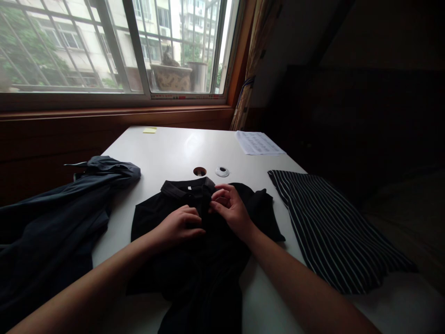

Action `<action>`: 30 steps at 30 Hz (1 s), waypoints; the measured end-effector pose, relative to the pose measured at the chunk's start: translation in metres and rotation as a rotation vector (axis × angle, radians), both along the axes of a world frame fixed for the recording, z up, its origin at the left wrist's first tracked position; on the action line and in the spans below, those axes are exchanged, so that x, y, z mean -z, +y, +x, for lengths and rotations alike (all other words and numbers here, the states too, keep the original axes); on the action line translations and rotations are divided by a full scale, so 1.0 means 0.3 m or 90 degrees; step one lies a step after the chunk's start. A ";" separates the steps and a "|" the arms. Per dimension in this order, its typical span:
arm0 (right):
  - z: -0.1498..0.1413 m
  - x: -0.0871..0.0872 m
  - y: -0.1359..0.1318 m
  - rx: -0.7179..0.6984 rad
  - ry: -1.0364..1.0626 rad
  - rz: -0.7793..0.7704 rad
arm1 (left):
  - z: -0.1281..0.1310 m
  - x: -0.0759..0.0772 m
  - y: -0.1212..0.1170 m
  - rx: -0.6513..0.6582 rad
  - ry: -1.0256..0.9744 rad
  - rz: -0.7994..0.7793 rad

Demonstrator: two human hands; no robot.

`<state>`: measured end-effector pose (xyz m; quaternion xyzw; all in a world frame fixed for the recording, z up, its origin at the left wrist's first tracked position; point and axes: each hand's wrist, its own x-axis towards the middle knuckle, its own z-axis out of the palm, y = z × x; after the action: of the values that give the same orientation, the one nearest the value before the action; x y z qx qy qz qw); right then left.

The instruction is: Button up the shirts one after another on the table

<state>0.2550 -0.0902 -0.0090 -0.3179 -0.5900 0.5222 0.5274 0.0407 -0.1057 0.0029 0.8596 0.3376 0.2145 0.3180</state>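
A black collared shirt (pixel 163 260) lies front up on the white table (pixel 167 148), its collar at the far end and its lower part hanging toward me. At the front opening, just below the collar, my right hand (pixel 231 208) pinches the edge of the fabric between thumb and fingers. My left hand (pixel 182 222) rests on the shirt's chest to the left of the opening, its fingers curled and closed on the cloth by the placket. Dark fabric hides any buttons between the hands.
Left lies a rumpled dark blue-grey garment (pixel 76 208); right, a striped dark garment (pixel 333 227). Beyond the collar are a round table hole (pixel 199 171) and its loose cap (pixel 222 172). Printed papers (pixel 259 143) and yellow sticky notes (pixel 149 130) lie near the far edge, below a window.
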 end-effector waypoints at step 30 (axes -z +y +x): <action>0.016 -0.029 -0.018 0.070 -0.224 0.117 | -0.009 0.005 0.002 -0.130 -0.127 -0.203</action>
<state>0.2600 -0.0957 -0.0004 -0.3868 -0.7001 0.3726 0.4707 0.0378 -0.1050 0.0015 0.7341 0.4192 0.2735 0.4589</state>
